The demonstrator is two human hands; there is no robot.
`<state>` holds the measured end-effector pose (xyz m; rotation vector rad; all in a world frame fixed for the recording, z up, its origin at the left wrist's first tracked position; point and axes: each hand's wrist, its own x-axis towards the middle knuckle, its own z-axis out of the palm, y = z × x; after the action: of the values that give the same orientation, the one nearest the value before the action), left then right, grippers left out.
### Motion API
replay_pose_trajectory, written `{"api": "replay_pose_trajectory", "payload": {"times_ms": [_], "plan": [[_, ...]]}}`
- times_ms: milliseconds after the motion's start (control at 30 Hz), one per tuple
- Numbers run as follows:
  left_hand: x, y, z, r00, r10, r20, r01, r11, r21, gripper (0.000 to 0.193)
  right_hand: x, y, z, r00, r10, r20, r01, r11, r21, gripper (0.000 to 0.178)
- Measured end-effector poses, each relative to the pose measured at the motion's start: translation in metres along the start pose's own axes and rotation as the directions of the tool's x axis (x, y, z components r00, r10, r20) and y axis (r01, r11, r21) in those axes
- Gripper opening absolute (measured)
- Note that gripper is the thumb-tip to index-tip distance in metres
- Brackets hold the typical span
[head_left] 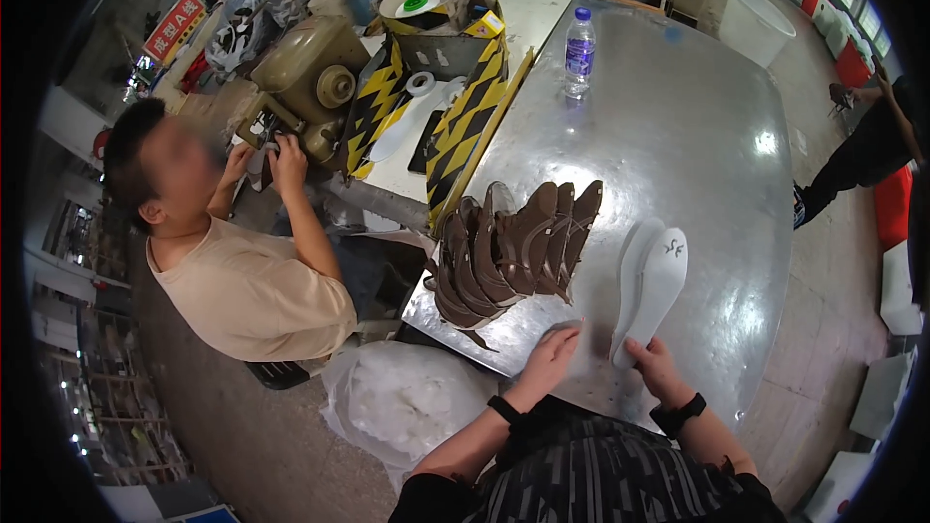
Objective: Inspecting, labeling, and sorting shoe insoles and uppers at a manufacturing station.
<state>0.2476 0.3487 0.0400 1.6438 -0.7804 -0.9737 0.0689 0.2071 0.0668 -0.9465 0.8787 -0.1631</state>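
Two white insoles lie side by side and partly overlapping on the metal table, the right one with dark handwriting near its toe. At their heel end, my right hand is closed, its thumb on top of the right insole. To the left, my left hand hovers near the table edge with its fingers drawn together. A tiny reddish tip shows at those fingertips; what it belongs to is too small to make out. Beyond that hand stands a row of brown shoe uppers, leaning against each other.
A water bottle stands far back on the metal table. Left of it is a yellow-and-black striped box. A co-worker sits at a sewing machine. A bag of white material rests below the table's left edge.
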Motion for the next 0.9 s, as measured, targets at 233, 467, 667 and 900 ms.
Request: {"api": "replay_pose_trajectory", "payload": {"times_ms": [233, 467, 667, 900], "plan": [[-0.009, -0.01, -0.048, 0.945, 0.326, 0.011, -0.274, 0.777, 0.566, 0.026, 0.052, -0.026, 0.015, 0.981, -0.145, -0.129, 0.167, 0.968, 0.185, 0.042], [0.019, -0.024, -0.059, 0.907, 0.296, 0.3, -0.41, 0.462, 0.787, 0.052, 0.125, -0.021, 0.005, 0.936, -0.244, -0.252, 0.261, 0.965, 0.035, 0.043], [0.025, -0.027, -0.063, 0.919, 0.261, 0.294, -0.389, 0.492, 0.779, 0.055, 0.138, -0.021, -0.006, 0.947, -0.146, -0.287, 0.166, 0.985, 0.048, 0.043], [0.025, -0.029, -0.065, 0.923, 0.241, 0.299, -0.382, 0.511, 0.77, 0.056, 0.144, -0.015, -0.013, 0.936, -0.152, -0.317, 0.178, 0.983, 0.055, 0.039]]}}
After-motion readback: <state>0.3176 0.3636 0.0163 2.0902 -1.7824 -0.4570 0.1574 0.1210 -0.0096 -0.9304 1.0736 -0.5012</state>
